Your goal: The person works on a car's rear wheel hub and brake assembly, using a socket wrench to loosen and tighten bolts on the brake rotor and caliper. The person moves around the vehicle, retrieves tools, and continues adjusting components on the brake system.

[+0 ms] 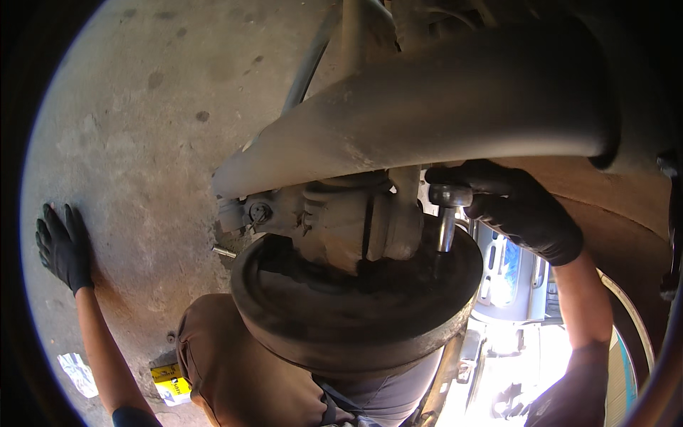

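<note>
My left hand (64, 249), in a black glove, rests flat on the concrete floor at the left with its fingers spread. My right hand (523, 206), also gloved in black, has its fingers curled at a socket tool (447, 220). This tool has a round dark head and a shiny metal shaft pointing down at the drum's inner side. Below it is a dark brake drum (348, 341), tilted in front of my legs. A dusty dark metal housing (341, 220) sits against the drum. The tool's lower tip is in shadow.
A thick dark tube (441, 99) crosses above the drum. On the concrete floor (149, 142) lie a small metal pin (224, 251), a yellow packet (171, 384) and a crumpled white wrapper (78, 375). A curved brown panel (605, 206) stands at the right. Bright daylight glares beneath my right arm.
</note>
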### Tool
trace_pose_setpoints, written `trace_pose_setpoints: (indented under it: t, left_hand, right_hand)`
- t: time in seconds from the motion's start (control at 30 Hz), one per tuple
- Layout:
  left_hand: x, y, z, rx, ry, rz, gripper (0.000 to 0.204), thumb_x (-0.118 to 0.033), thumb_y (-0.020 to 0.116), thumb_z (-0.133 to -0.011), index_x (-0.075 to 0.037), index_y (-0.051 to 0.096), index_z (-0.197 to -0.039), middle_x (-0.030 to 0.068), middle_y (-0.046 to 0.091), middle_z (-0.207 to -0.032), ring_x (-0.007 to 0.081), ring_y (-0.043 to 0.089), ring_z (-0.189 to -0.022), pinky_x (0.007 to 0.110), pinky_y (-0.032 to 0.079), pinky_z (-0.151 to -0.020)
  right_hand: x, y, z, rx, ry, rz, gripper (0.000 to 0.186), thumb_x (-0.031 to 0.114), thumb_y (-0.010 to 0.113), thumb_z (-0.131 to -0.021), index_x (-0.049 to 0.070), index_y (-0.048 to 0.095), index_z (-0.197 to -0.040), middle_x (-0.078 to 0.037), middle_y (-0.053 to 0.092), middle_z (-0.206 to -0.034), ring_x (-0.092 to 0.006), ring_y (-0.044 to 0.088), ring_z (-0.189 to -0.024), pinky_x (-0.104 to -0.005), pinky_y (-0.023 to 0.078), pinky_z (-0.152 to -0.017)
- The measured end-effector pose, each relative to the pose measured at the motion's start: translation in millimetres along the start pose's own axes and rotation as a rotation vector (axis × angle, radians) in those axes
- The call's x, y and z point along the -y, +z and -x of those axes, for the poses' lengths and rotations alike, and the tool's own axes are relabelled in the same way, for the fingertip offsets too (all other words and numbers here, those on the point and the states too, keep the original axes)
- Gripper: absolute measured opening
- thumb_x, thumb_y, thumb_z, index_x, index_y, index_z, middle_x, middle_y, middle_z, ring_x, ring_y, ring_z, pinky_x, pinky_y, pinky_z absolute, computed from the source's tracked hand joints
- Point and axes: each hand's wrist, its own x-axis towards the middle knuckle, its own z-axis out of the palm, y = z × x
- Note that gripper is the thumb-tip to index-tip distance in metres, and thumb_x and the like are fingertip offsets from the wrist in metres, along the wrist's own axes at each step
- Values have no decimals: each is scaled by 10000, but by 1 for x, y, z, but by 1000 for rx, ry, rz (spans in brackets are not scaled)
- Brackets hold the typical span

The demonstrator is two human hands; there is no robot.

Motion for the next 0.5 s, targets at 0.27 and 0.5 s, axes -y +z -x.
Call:
trace_pose_setpoints:
  t: [0.27,0.5]
  left_hand:
    - [0,3,-3,-15,-26,80,681,-623,444,-987,-228,420,-1540,165,398,-1583,358,330,-1475,523,215,-1192]
    - [5,24,-2,-155,-29,221,679,-632,444,-983,-238,428,-1536,151,404,-1582,355,329,-1476,519,220,-1192]
  right_hand:
    - [-25,-7,-20,64,-89,44,525,191,722,-925,11,574,-1395,-121,633,-1332,-229,610,-1203,-355,479,-1031]
    - [20,7,-9,-213,194,220,337,104,754,-870,-1,659,-1176,-94,697,-1133,-198,648,-1124,-339,523,-966]
